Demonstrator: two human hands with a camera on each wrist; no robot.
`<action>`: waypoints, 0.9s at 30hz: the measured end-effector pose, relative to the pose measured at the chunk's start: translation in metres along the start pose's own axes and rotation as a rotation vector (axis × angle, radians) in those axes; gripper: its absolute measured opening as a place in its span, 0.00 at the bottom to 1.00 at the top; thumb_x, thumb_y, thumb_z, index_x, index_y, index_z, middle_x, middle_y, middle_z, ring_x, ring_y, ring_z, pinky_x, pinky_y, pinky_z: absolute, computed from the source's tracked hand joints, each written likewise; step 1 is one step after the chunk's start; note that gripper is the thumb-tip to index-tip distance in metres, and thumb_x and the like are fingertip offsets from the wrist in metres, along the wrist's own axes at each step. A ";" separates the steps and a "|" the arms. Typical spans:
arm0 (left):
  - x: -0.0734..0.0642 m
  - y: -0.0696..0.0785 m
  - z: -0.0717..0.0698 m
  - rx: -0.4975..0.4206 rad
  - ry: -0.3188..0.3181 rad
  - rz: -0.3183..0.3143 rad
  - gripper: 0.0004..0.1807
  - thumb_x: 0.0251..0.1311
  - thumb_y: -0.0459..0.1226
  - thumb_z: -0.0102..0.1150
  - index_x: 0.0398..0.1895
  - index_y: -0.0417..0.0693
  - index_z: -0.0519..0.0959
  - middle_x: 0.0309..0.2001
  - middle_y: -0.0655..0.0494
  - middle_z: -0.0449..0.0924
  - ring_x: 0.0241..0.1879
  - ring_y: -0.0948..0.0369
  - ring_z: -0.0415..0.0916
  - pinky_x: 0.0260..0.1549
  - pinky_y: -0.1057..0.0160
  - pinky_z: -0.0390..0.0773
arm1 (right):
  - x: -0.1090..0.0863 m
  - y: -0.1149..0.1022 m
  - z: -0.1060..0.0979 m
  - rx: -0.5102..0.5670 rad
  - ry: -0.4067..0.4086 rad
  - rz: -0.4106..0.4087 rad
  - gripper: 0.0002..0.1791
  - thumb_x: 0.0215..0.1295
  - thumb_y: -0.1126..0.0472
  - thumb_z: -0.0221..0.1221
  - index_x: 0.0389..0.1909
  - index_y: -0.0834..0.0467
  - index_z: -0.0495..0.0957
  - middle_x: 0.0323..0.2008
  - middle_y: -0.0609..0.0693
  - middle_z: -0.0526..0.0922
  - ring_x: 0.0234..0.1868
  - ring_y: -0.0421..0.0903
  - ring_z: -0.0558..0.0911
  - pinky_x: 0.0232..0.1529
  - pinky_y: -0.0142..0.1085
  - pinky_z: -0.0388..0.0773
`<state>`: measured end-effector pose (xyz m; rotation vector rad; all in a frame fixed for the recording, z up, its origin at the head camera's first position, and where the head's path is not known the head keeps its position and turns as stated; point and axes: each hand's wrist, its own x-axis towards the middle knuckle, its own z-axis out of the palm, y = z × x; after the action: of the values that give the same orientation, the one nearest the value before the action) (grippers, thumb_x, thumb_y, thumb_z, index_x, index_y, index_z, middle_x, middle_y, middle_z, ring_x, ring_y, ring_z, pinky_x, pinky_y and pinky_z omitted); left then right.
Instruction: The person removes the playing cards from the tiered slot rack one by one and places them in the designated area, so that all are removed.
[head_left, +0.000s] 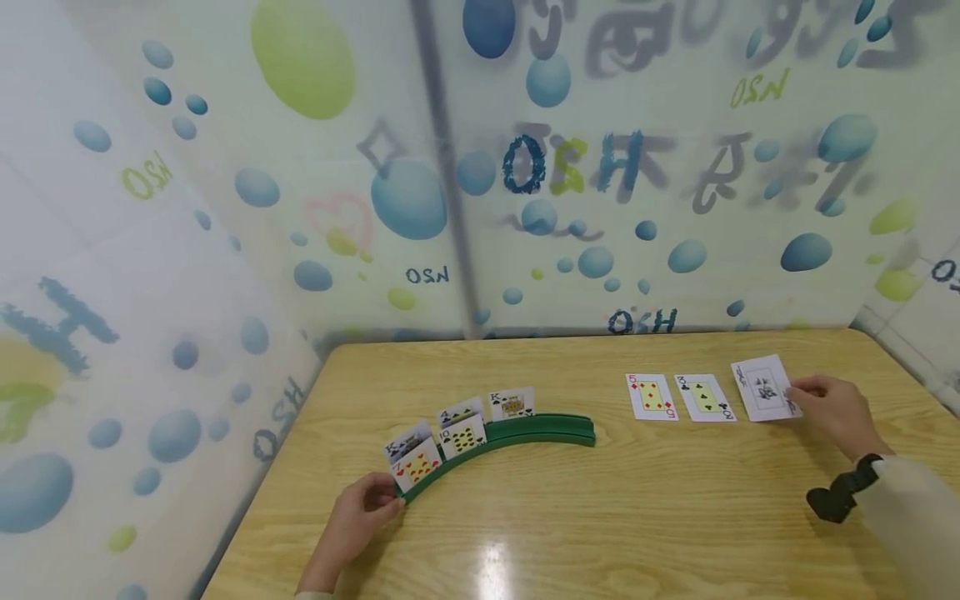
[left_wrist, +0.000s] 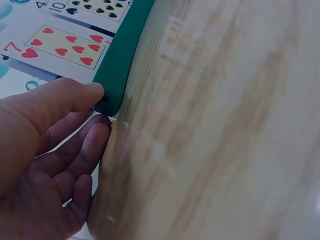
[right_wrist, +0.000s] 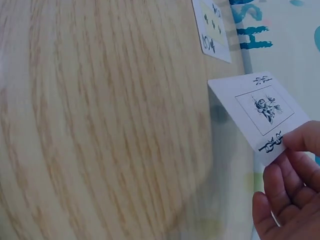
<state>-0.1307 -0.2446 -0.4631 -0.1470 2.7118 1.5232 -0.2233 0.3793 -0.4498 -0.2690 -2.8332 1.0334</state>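
Note:
My left hand (head_left: 358, 514) pinches the near left end of a curved green card holder (head_left: 540, 427), thumb on its front face in the left wrist view. Several playing cards stand in the holder: the seven of hearts (left_wrist: 65, 47) in front of a king (head_left: 407, 442), the ten of spades (head_left: 463, 438) before a four (head_left: 459, 410), and another king (head_left: 513, 405). At the table's right, my right hand (head_left: 840, 410) holds a black-and-white joker card (right_wrist: 267, 110) between thumb and fingers. In the right wrist view the joker is tilted, raised off the tabletop.
On the wooden table (head_left: 600, 517), the five of diamonds (head_left: 652, 397) and the three of clubs (head_left: 703, 398) lie face up in a row left of the joker. A wall with bubble patterns (head_left: 360, 275) rises behind the table, and another stands on the left.

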 end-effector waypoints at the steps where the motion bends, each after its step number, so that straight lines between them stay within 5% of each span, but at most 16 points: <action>1: 0.000 0.000 0.000 0.005 -0.002 0.000 0.14 0.48 0.27 0.65 0.39 0.33 0.75 0.32 0.51 0.76 0.34 0.59 0.73 0.33 0.67 0.76 | -0.001 -0.001 0.000 0.003 -0.007 0.014 0.31 0.66 0.47 0.47 0.49 0.75 0.68 0.44 0.72 0.71 0.38 0.58 0.72 0.29 0.42 0.71; 6: 0.001 0.001 0.000 -0.003 -0.002 0.005 0.14 0.47 0.27 0.65 0.38 0.33 0.76 0.32 0.50 0.76 0.34 0.59 0.73 0.33 0.67 0.76 | 0.002 0.001 0.003 0.012 -0.028 0.050 0.29 0.66 0.51 0.49 0.48 0.78 0.67 0.45 0.75 0.69 0.42 0.66 0.70 0.34 0.50 0.68; 19: 0.001 0.004 0.002 -0.012 0.008 0.000 0.13 0.47 0.25 0.65 0.38 0.34 0.76 0.32 0.51 0.77 0.34 0.59 0.74 0.34 0.66 0.76 | 0.011 0.018 0.021 -0.054 0.044 0.058 0.20 0.64 0.62 0.53 0.42 0.80 0.72 0.40 0.74 0.74 0.39 0.66 0.72 0.36 0.53 0.68; 27: 0.000 0.002 0.002 -0.011 0.015 -0.011 0.13 0.47 0.25 0.64 0.38 0.34 0.76 0.32 0.51 0.77 0.34 0.59 0.74 0.34 0.66 0.76 | 0.012 0.011 0.026 -0.059 0.110 0.079 0.16 0.60 0.65 0.55 0.37 0.79 0.75 0.33 0.71 0.78 0.35 0.64 0.75 0.29 0.46 0.68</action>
<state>-0.1308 -0.2420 -0.4619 -0.1744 2.7099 1.5404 -0.2379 0.3735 -0.4761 -0.4330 -2.7766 0.9201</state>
